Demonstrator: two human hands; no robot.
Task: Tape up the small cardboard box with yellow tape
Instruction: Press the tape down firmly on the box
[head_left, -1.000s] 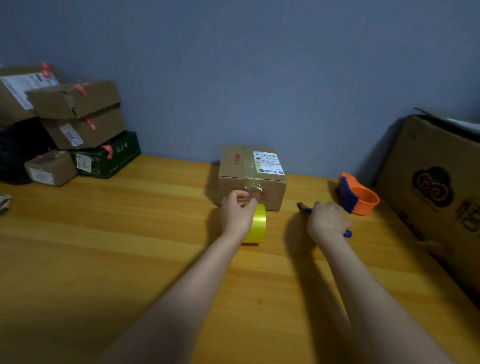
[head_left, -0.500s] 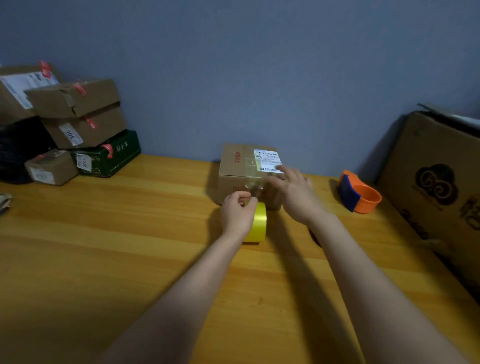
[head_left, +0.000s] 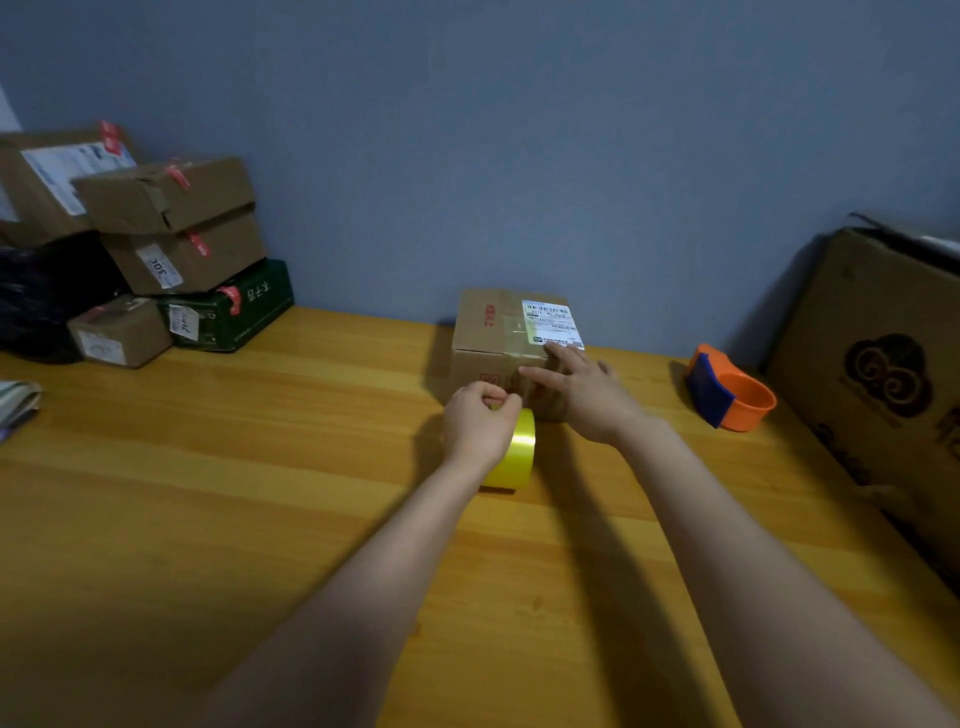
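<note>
A small cardboard box with a white shipping label stands on the wooden table near the blue wall. Just in front of it stands a roll of yellow tape on its edge. My left hand grips the roll from the left, with thumb and fingers pinched at its top near the box's front face. My right hand lies with fingers spread flat against the box's front right face and top edge. The lower front of the box is hidden behind both hands.
An orange and blue tape dispenser sits to the right of the box. A large cardboard carton leans at the right edge. Stacked parcels and a dark green box fill the back left corner.
My right hand left the spot near the dispenser, moved left and now presses on the small box. My left hand has stayed on the yellow tape roll.
</note>
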